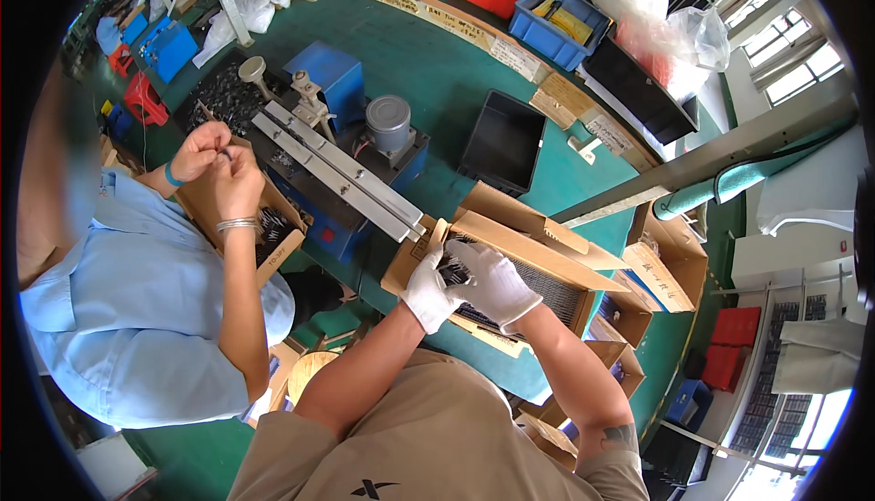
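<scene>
Both my hands wear white gloves and meet inside the left end of an open cardboard box. Tightly packed rows of small dark parts fill its right side. Between my palms shows a bunch of dark slender parts, too small to name closely. My left hand cups this bunch from the left, fingers against the box's end wall. Over it from the right curls my right hand, its fingertips partly hidden among the parts.
Left of the box stands a machine with a long metal rail and a round grey motor. A co-worker in a blue shirt handles a small piece over another carton. A black tray lies beyond my box; a slanted post rises at right.
</scene>
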A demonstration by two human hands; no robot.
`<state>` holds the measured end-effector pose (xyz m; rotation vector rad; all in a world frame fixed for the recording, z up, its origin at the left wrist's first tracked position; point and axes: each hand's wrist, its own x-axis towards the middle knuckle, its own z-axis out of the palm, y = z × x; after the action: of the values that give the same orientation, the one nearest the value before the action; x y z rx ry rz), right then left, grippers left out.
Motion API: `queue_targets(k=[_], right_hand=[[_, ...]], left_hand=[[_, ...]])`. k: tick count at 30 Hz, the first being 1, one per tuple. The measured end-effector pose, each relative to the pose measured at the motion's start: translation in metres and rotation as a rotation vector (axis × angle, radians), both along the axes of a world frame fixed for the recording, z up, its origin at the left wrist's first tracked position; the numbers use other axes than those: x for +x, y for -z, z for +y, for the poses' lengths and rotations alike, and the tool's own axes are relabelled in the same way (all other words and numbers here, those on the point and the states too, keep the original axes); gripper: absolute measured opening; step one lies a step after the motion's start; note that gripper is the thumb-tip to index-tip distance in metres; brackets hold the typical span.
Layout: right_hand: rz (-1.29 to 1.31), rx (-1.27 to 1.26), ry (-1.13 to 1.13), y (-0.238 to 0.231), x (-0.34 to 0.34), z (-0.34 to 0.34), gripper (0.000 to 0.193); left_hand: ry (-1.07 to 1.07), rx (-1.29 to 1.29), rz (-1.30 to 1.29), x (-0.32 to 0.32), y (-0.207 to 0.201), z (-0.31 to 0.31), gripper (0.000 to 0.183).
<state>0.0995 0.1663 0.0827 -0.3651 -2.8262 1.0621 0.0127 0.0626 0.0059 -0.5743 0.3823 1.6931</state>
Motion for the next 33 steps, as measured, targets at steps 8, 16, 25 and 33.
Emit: queue_targets(k=[8, 16, 25, 33], right_hand=[[0.144, -0.218, 0.304, 0.008, 0.012, 0.017, 0.021], [-0.214, 0.49, -0.002, 0.057, -0.022, -0.009, 0.04], [-0.221, 0.546, -0.096, 0.06, -0.019, -0.005, 0.051], [-0.487, 0.515, -0.323, 0.059, -0.022, -0.007, 0.058]], left_hand=[[0.044, -0.069, 0.067, 0.003, 0.008, -0.01, 0.026], [0.133, -0.151, 0.266, 0.005, 0.011, -0.067, 0.034], [0.077, -0.148, 0.215, -0.001, 0.008, -0.075, 0.036], [0.052, -0.141, 0.195, -0.006, 0.006, -0.082, 0.033]])
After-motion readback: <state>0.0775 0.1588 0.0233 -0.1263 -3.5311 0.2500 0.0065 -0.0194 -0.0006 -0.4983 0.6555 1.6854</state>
